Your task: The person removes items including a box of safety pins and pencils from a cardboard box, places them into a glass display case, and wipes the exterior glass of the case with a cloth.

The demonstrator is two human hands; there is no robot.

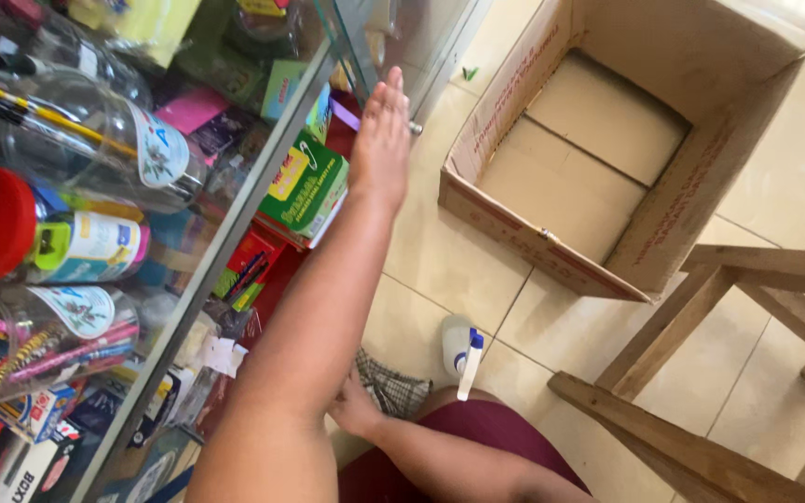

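Left hand [381,135], fingers straight and together, palm flat and holding nothing, reaches toward the upper middle of the frame beside the green box [307,189] at the edge of the glass display case [235,210]. Right hand [356,410], low in the frame, grips a checked cloth [393,391]. Just right stands a white spray bottle [461,349]; an open cardboard box [607,140] fills the upper right.

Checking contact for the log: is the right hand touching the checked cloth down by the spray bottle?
Touching. The head view shows the right hand with its fingers closed on the checked cloth, no gap between them; the spray bottle lies apart beside it.
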